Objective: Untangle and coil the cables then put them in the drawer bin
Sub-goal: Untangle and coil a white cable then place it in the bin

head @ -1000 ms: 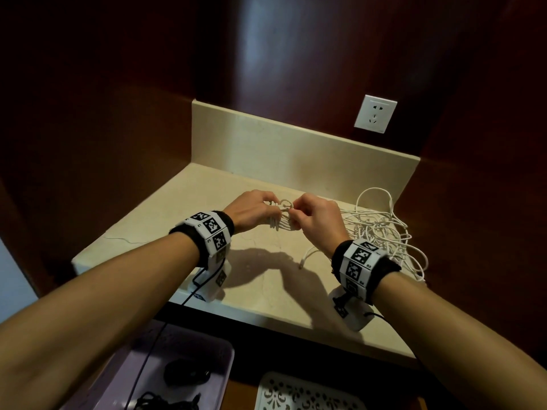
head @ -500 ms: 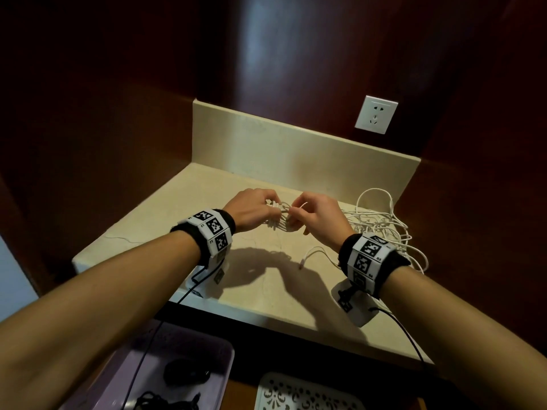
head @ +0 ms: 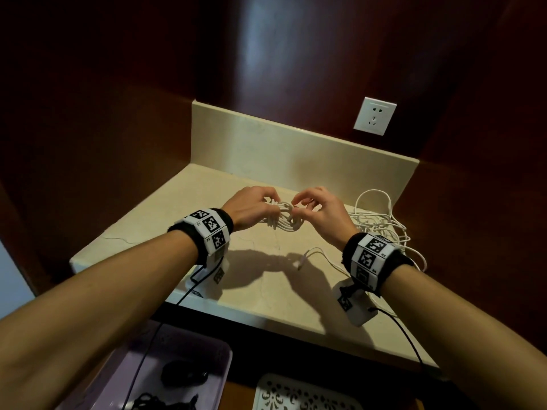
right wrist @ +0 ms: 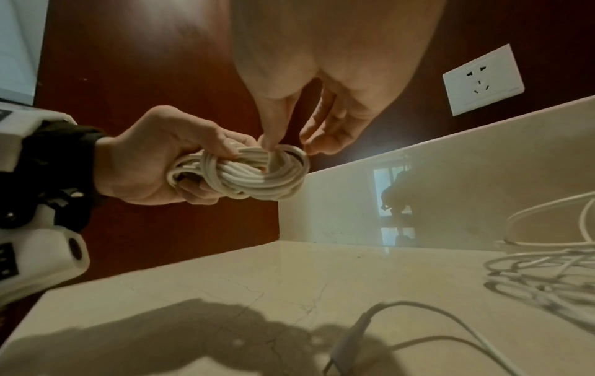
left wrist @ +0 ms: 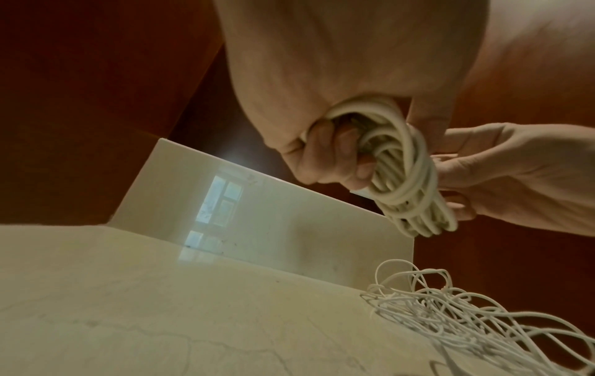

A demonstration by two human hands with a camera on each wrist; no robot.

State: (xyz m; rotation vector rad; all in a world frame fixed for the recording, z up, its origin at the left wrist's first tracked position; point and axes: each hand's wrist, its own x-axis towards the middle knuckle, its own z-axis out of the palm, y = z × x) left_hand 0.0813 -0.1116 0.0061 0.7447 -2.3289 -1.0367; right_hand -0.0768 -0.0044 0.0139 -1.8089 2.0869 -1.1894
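Observation:
A coiled white cable [head: 282, 220] [left wrist: 405, 175] [right wrist: 254, 175] hangs above the cream counter [head: 254, 279]. My left hand [head: 251, 208] [right wrist: 154, 162] grips the bundle's left end, fingers curled round it. My right hand [head: 319, 211] [left wrist: 502, 175] meets the bundle's right end, where thumb and fingertips [right wrist: 269, 142] pinch a wrap of the cable. A tangled heap of thin white cables [head: 381, 229] [left wrist: 467, 313] [right wrist: 544, 274] lies on the counter to the right. A purple bin [head: 148, 377] below the counter's front edge holds dark cables.
A loose cable end with a plug [head: 302, 261] [right wrist: 351, 338] lies on the counter under my right wrist. A white wall socket [head: 374, 115] sits above the backsplash [head: 296, 155]. A white patterned tray [head: 302, 395] stands beside the purple bin. Dark wooden walls close in both sides.
Both hands have stayed at the coil. The right hand has turned and its wrist drifted right, its fingers moving from the loop on top to the bundle's right end.

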